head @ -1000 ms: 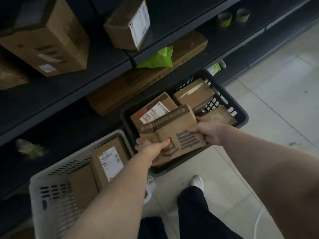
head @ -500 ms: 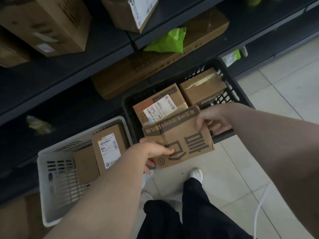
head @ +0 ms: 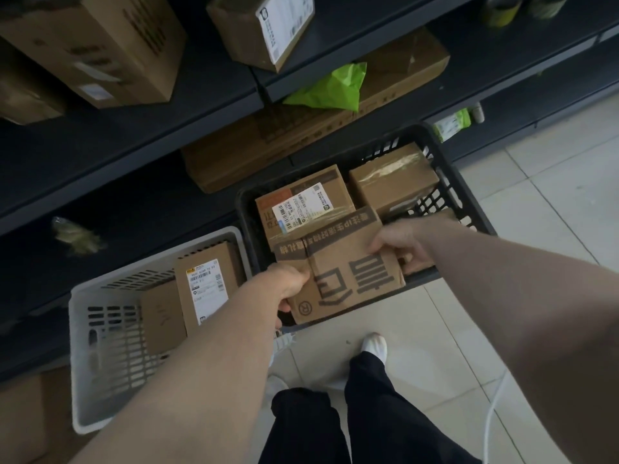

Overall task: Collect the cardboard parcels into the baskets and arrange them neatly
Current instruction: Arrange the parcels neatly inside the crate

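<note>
Both hands hold a brown printed parcel [head: 345,272] over the near edge of the black basket [head: 469,202]. My left hand [head: 288,286] grips its left side with the thumb on top. Its right edge is held by my right hand [head: 402,244], fingers curled round it. Inside the black basket lie a labelled parcel [head: 301,202] and a taped plain parcel [head: 393,182]. The white basket [head: 100,329] to the left holds a labelled parcel [head: 206,286] standing upright and a plain one [head: 162,316].
Dark shelves [head: 117,155] stand behind the baskets, with several cardboard boxes [head: 100,45] on them and a long flat box [head: 301,128] with a green bag [head: 330,87] on the low shelf. Pale tiled floor [head: 536,182] lies to the right. My legs and white shoe [head: 375,343] are below.
The held parcel has been turned and lowered toward the near side of the black basket. My right hand has shifted along its right edge. The view has tilted down slightly.
</note>
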Tool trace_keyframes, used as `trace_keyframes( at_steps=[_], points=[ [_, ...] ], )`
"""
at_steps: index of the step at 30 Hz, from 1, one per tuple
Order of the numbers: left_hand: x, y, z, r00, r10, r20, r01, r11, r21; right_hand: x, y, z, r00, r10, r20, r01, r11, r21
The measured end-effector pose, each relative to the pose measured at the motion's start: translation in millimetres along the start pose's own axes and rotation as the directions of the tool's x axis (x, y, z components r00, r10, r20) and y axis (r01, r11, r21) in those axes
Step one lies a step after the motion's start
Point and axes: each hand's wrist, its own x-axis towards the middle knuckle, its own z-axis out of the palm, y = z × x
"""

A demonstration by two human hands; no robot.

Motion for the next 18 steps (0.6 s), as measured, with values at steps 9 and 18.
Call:
trace_keyframes(
  at_steps=[9, 18],
  points=[
    [53, 3, 47, 0.996, 0.063, -0.058, -0.061, 0.998, 0.026, 58, 48, 46, 0.906, -0.197, -0.376, 0.05, 0.929, -0.367],
    [72, -2, 58, 0.972, 0.081, -0.222, -0.058, 0.992, 0.11, 67, 52, 43, 0.9, -0.227, -0.372, 0.0, 0.854, -0.52]
  ],
)
